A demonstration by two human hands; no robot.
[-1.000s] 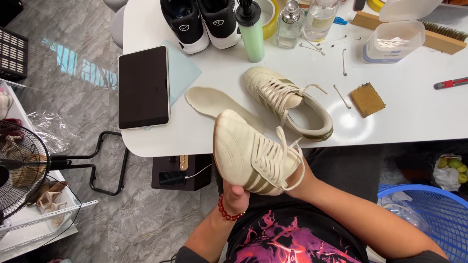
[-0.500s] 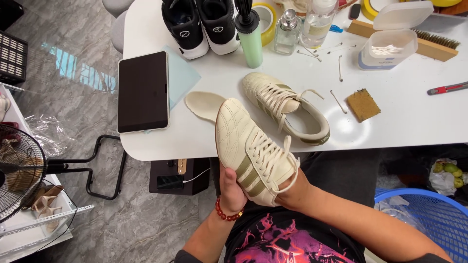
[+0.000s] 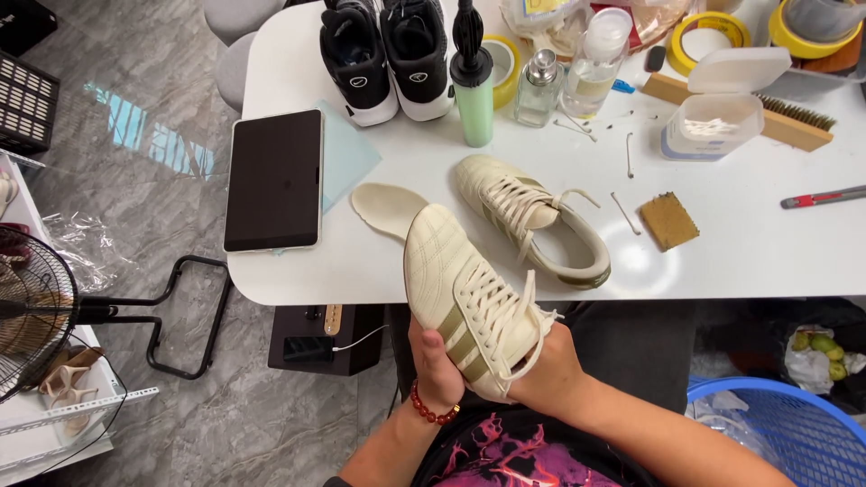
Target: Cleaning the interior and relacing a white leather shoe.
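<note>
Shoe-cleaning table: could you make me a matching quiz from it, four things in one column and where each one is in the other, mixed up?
Things
1. cream shoe
2. second cream shoe
3. tablet
4. black sneakers

Places
A. flat on the table's left side
B. at the table's far edge
C. held in both hands, off the table
D. lying on the table beside a loose insole

Pairs: 1-C, 2-D, 3-A, 4-B

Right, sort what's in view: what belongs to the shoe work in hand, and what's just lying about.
In hand:
cream shoe, held by left hand and right hand
second cream shoe on the table
insole

Lying about:
black shoes
tablet
green bottle
brush
tape rolls
fan
</note>
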